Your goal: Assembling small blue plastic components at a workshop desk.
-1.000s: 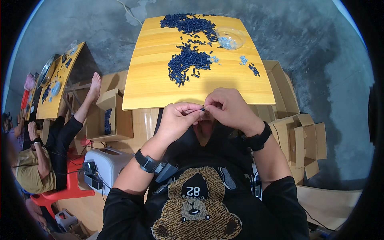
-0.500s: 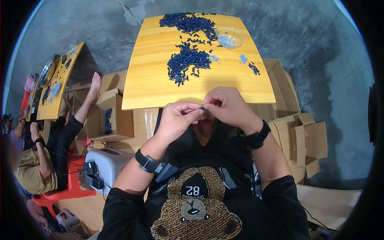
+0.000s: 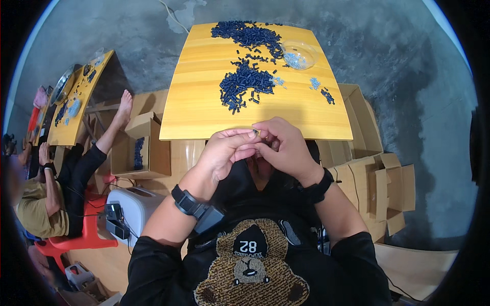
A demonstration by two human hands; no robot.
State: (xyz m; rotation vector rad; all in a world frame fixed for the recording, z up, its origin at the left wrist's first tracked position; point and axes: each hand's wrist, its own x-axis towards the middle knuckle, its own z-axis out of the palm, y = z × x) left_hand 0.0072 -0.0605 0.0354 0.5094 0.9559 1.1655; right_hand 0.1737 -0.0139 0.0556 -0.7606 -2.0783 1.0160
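Note:
My left hand (image 3: pixel 223 149) pinches a small dark cylindrical piece (image 3: pixel 255 132) between thumb and fingertips, just off the near edge of the yellow table (image 3: pixel 204 120). Against it, my right hand (image 3: pixel 288 150) is closed, its fingertips meeting the left ones around the piece. Whether the right fingers hold a part of their own is hidden. Beyond the hands lies a pile of dark cylindrical pieces (image 3: pixel 240 84), with a few tiny pale-blue parts (image 3: pixel 277 81) at its right side. More pale-blue parts (image 3: pixel 315 83) and a small group of dark pieces (image 3: pixel 327 96) lie farther right.
A second dark heap (image 3: pixel 250 35) and a clear round bowl (image 3: pixel 310 50) holding pale-blue parts occupy the far side. Cardboard boxes (image 3: pixel 365 120) stand right of the table, another box (image 3: pixel 157 158) left. A seated person (image 3: pixel 43 204) works at another table (image 3: pixel 76 109).
My hands have shifted slightly; the right fingers have turned and spread around the left fingertips. The dark piece now shows above my left thumb. The view has moved a little.

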